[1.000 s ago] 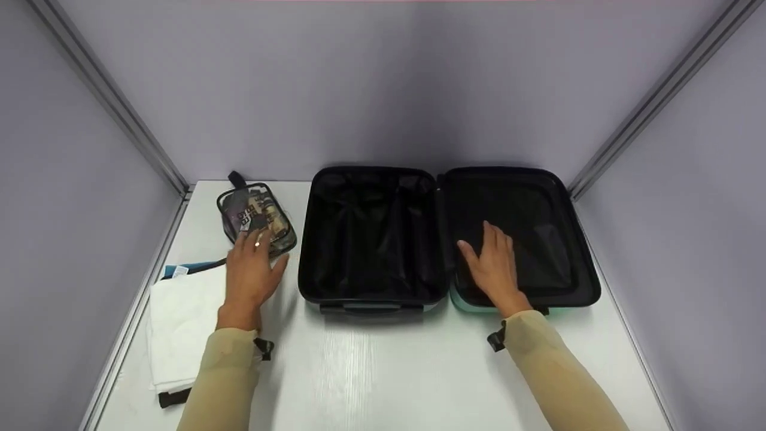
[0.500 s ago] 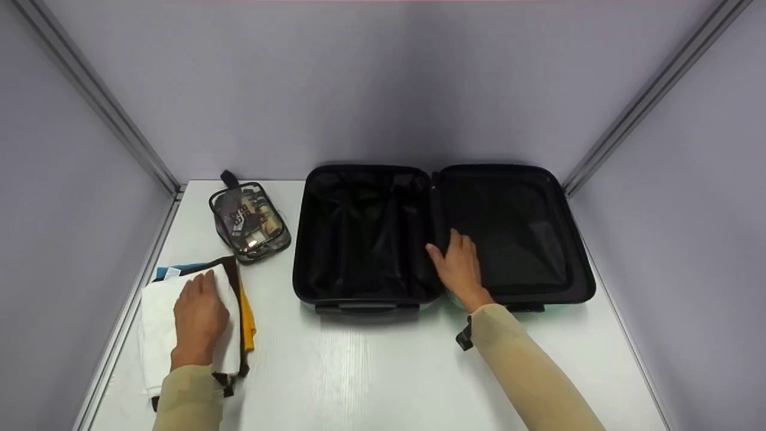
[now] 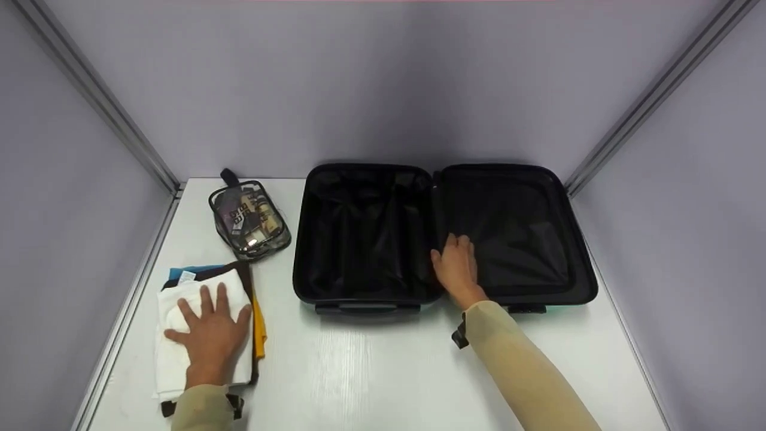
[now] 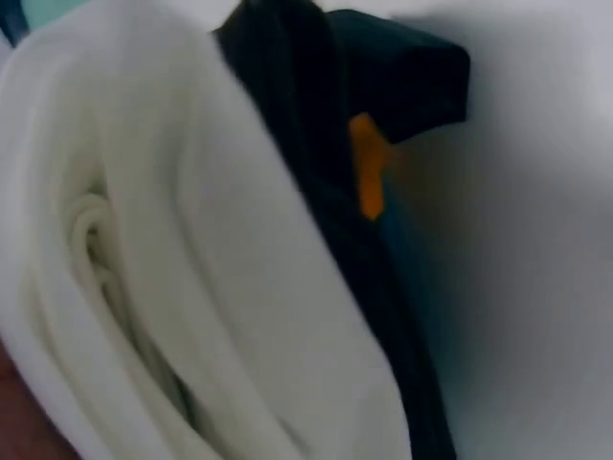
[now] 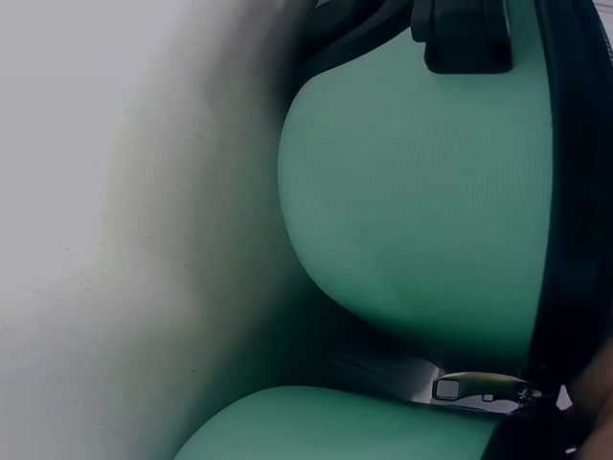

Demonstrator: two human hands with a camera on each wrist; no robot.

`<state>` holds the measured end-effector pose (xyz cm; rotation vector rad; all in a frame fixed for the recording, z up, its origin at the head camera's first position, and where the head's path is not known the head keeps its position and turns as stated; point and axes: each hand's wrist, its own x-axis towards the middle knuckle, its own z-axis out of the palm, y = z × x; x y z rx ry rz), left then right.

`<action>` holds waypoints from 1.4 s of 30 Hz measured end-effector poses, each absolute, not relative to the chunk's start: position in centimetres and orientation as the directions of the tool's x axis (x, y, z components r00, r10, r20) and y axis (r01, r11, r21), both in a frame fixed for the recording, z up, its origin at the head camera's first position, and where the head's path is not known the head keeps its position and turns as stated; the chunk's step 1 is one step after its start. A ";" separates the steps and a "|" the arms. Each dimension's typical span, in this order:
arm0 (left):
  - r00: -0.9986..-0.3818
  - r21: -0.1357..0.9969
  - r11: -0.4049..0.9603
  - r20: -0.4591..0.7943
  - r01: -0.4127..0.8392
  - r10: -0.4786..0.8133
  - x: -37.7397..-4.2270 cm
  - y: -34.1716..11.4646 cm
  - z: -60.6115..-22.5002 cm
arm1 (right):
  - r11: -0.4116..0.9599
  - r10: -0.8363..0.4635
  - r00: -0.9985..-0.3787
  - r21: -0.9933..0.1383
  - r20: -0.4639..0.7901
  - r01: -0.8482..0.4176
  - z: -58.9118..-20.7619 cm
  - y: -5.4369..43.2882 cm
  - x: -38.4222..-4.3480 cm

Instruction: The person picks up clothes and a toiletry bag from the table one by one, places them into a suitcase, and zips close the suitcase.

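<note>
My left hand lies with fingers spread on a white folded cloth, the top of a stack of folded clothes at the left. Dark brown, orange and blue pieces stick out beneath it. In the left wrist view, the white cloth shows soft folds above a dark layer. My right hand rests at the middle seam of an open suitcase, fingers extended over the inner edge of its right half. The right wrist view shows its mint green shell and a zipper pull.
A clear, black-trimmed toiletry bag with small items inside stands behind the clothes. The suitcase's left half is a deep black-lined shell; its right half has a black panel. Grey walls enclose the white table on three sides.
My left hand has moved from the toiletry bag to the clothes stack, its fingers spreading on the white cloth; the stack has shifted slightly right. My right hand has moved left to the suitcase's middle seam.
</note>
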<state>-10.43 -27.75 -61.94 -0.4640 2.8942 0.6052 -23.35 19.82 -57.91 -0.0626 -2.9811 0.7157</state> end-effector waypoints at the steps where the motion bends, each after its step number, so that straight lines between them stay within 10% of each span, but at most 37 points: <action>1: -0.942 0.366 0.871 -0.200 -0.328 -0.270 -10.4 -27.2 -62.0 | 0.891 0.054 -0.996 -0.454 0.069 0.017 -57.9 19.8 -23.4; 19: -0.944 0.463 0.823 -0.184 -0.330 -0.275 -16.1 -18.9 -60.9 | 0.900 0.067 -0.994 -0.435 0.091 0.021 -58.3 19.8 -23.6; 32: -0.927 0.527 0.776 -0.068 -0.347 -0.368 -14.6 -23.9 -57.9 | 0.885 0.043 -0.990 -0.466 0.136 -0.026 -58.7 20.1 -23.3; 42: -0.817 0.499 0.656 -0.448 -0.566 -0.364 -11.9 -28.3 -57.1 | 0.866 0.060 -0.992 -0.500 0.114 -0.005 -58.9 19.9 -23.3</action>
